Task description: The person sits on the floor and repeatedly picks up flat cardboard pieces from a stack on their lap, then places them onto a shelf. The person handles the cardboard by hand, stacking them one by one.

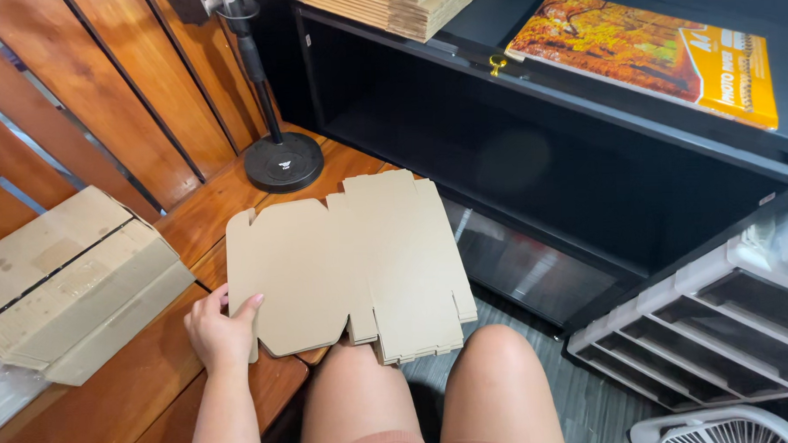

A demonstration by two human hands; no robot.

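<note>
Wooden bench (pixel 129 397), flat cardboard blanks (pixel 352 267), taped carton (pixel 64 277), perhaps a stand base (pixel 283 162)

Right hand not in view. Left hand (pixel 219 331) fingertips tucked under flat die-cut brown cardboard blank (pixel 343 263), hidden. Tall black microphone-style stand (pixel 273 121) cut at top edge. Stack of corrugated cardboard sheets (pixel 399 5) cropped above. White plastic drawer unit (pixel 721 324) cut at right edge.

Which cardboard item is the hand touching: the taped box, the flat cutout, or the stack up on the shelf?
The flat cutout on the person's lap; the left hand grips its left edge. The others lie untouched.
</note>
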